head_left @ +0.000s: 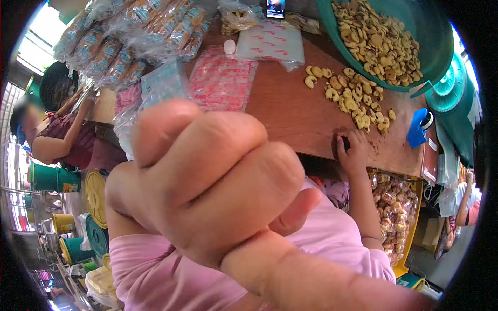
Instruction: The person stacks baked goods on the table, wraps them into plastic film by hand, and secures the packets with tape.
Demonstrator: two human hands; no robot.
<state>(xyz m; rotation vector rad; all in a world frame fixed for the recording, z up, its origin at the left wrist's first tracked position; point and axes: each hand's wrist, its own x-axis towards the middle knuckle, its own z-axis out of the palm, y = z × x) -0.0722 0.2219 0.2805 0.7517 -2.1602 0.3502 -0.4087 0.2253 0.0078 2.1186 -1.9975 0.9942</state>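
So from the head cam, the left hand (218, 166) is right up in front of the lens and covers a big chunk of the middle. Its fingers are folded in toward the palm, with one long finger poking out to the lower right, and I can't see anything in it. The right hand (357, 147) is down at the near edge of the table (311, 127), fingers loosely curled with a gap by the thumb; can't tell if it's pinching anything. Closest to it are the biscuits (350, 96), curvy little things scattered just beyond the hand, with more heaped in the green tub (436, 52) behind. I'd bet they're light, stiff and pretty brittle, dry rather than slippery, so go for the thick part of the curve with a soft pinch, or scoop a few in a cupped palm. Squeezing the thin ends would probably snap them. Over on the left there's red-print plastic (223, 78) lying flat, and past it a stack of packed bags (140, 31).
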